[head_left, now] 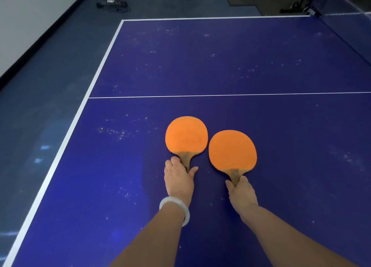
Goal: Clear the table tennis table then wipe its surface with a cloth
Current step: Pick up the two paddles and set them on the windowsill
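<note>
The table (220, 66) is shown as a blue top with white lines, dusted with pale specks all round the two grips; the net (345, 36) is seen well beyond them, to the right; no cloth is in view, so wiping is judged not yet begun and clearing to be the step in hand.

Two orange bats are laid flat on the top, faces up, blades just beside each other; whether they touch cannot be told. The left bat (186, 136) is held at its handle by the left hand (178, 180), fingers curled round one side and thumb set against the other; the right bat (232, 149) is pinched at its handle end by the right hand (242, 192). Each long axis runs from the grip away from the person, blades far, handles near; the right bat's is tilted slightly leftward. The handles are probably taken so that both bats may be lifted off together.

A white bangle (176, 208) is worn behind the left grip.
</note>
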A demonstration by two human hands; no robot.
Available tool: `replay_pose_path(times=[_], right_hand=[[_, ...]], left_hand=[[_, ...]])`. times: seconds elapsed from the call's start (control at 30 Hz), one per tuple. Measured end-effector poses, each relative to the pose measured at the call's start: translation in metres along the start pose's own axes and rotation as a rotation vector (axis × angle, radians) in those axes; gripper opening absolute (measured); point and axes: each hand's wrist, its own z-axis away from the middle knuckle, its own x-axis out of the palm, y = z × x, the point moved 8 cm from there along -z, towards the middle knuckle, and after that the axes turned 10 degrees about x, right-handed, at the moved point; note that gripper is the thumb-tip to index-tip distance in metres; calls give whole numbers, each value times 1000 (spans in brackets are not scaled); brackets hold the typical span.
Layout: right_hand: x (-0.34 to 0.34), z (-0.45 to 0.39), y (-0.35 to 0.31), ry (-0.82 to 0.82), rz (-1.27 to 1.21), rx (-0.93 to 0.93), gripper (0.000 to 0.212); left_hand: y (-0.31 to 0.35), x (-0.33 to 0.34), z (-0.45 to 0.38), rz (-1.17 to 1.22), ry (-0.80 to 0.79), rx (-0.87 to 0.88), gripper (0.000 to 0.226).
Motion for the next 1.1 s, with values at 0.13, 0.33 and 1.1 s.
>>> replay_pose_path(times=[0.13, 0.33, 1.1], right_hand=[[-1, 5, -1, 8, -22, -3, 25], [-3, 11, 0, 7, -82, -22, 25], [-6, 111, 104, 79, -568, 102, 26]], left_hand=[[-11, -1, 40, 6, -22, 0, 51], [-12, 0, 46, -131, -110, -110, 56], [-21, -27, 135, 345, -394, -61, 11]])
